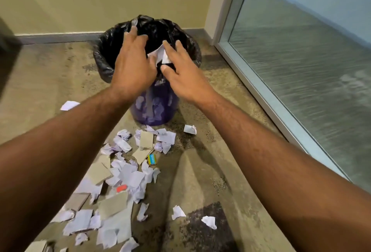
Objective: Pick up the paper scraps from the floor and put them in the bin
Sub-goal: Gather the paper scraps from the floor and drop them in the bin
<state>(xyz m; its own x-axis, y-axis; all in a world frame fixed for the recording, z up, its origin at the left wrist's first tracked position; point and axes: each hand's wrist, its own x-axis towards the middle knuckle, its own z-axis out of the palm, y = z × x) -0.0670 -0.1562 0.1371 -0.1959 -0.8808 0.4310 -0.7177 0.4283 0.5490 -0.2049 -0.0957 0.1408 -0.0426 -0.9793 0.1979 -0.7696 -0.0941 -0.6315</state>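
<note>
While both hands reach over the bin: white paper sits between them.
Left hand: fingers spread, palm down, over the bin's open top.
Right hand: fingers straight and a bit apart, touching the held paper.
Held paper: crumpled, long side running near to far; which way it points, cannot tell.
Bin: purple, upright, black bag over its rim.
Paper scraps: on the floor, near side of the bin.
</note>
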